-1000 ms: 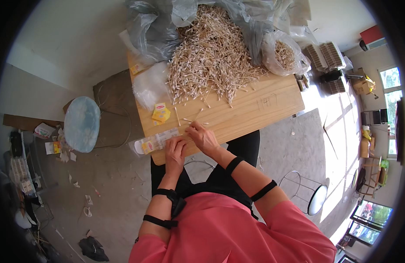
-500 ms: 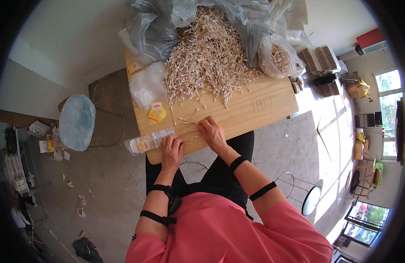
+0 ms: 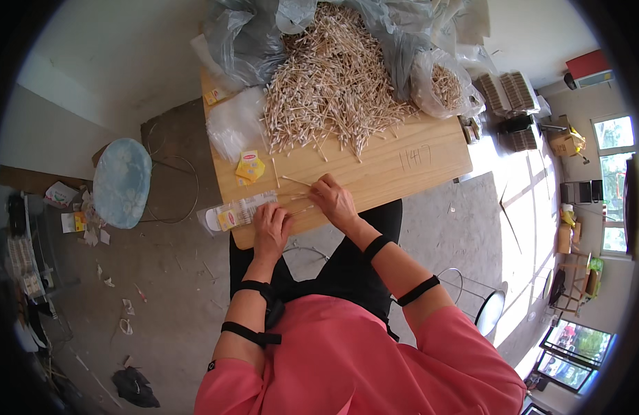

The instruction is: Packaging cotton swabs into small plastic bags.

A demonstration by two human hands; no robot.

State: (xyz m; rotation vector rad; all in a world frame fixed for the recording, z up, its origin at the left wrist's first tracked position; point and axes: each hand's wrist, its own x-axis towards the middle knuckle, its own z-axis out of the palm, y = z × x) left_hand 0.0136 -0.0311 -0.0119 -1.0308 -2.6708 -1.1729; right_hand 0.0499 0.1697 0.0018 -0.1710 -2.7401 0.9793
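A clear plastic bag (image 3: 245,209) with a row of cotton swabs and a yellow-and-white card inside lies at the table's near left corner. My left hand (image 3: 269,229) is closed at the bag's right end, its fingers curled on a thin cotton swab (image 3: 304,209) that points right. My right hand (image 3: 334,201) is pinched on another cotton swab (image 3: 296,181), whose tip points left. A loose cotton swab (image 3: 276,172) lies just beyond the bag. Yellow cards (image 3: 249,168) are stacked farther left. A large heap of cotton swabs (image 3: 336,86) covers the far side.
The wooden table (image 3: 395,180) has handwritten marks on its right side. Flat clear bags (image 3: 235,124) lie left of the heap, grey plastic sheeting (image 3: 247,52) behind it. A bag of swabs (image 3: 444,90) stands at right. A blue-topped stool (image 3: 123,183) is on the left floor.
My right hand has shifted slightly up and left and now pinches a cotton swab that lay loose on the table. My left hand stays at the bag's end.
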